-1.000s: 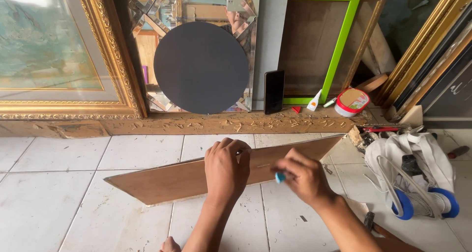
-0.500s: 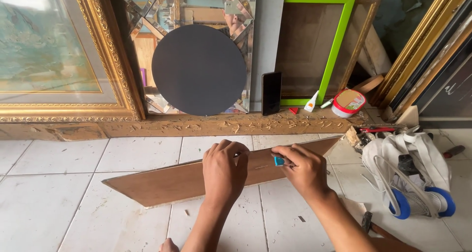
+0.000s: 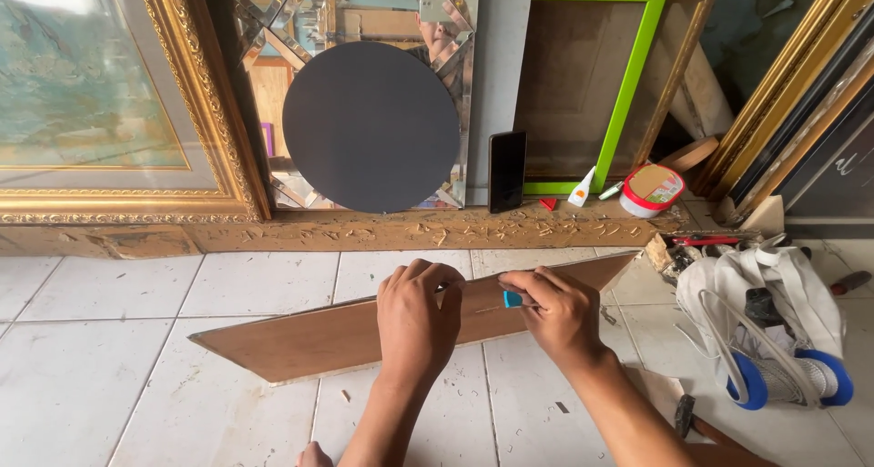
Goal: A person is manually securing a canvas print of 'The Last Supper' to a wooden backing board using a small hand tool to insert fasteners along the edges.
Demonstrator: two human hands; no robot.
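My left hand [image 3: 417, 312] pressed flat, fingers together, on the long brown board [image 3: 364, 330] lying on the tiled floor [image 3: 109, 358]. My right hand [image 3: 555, 314] pinched a blue-handled cutter [image 3: 512, 299]. A firm hold-down and a slow, steady cut seemed best.

**Cutter hand slides left along the board**

The right hand [image 3: 557, 314] with the small blue cutter [image 3: 513, 299] now sits further left on the long brown board [image 3: 300, 340] than a second ago, close beside the left hand [image 3: 417, 317]. The gap between the two hands is narrower. The left hand rests slightly higher on the board than before.
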